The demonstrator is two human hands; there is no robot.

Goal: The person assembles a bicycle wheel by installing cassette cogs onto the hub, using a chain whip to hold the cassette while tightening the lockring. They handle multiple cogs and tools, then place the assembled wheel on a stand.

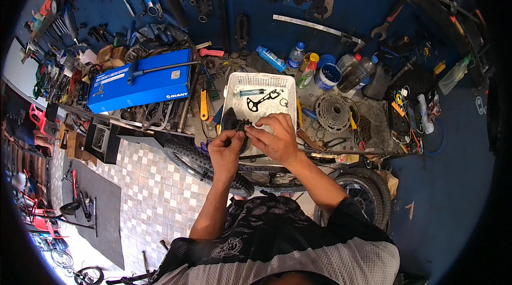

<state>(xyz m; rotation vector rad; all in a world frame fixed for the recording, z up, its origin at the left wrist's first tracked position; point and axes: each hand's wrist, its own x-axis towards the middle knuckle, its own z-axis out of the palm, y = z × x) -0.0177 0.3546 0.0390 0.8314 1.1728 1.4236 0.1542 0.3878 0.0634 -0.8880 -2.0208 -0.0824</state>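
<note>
Over the near left part of a white plastic basket (290, 83), both hands meet at a small black bicycle part (243, 124) with a jagged outline. My left hand (226, 153) pinches it from below with thumb and fingers. From the right, my right hand (276, 137) grips the same part with its fingertips. Just beyond my left fingers is a dark, pointed piece (229, 118); whether it joins the held part I cannot tell. Inside the basket lie a black derailleur cage plate (257, 105), a small ring (284, 102) and a slim blue-and-clear tool (249, 92).
A blue box (141, 83) with a blue-handled tool (160, 69) on it stands left. A yellow-handled knife (204, 105) lies nearer the basket. Right are bottles (296, 55), a blue-and-white tub (327, 76) and a cassette (333, 111). Tyres (368, 194) stand below the bench.
</note>
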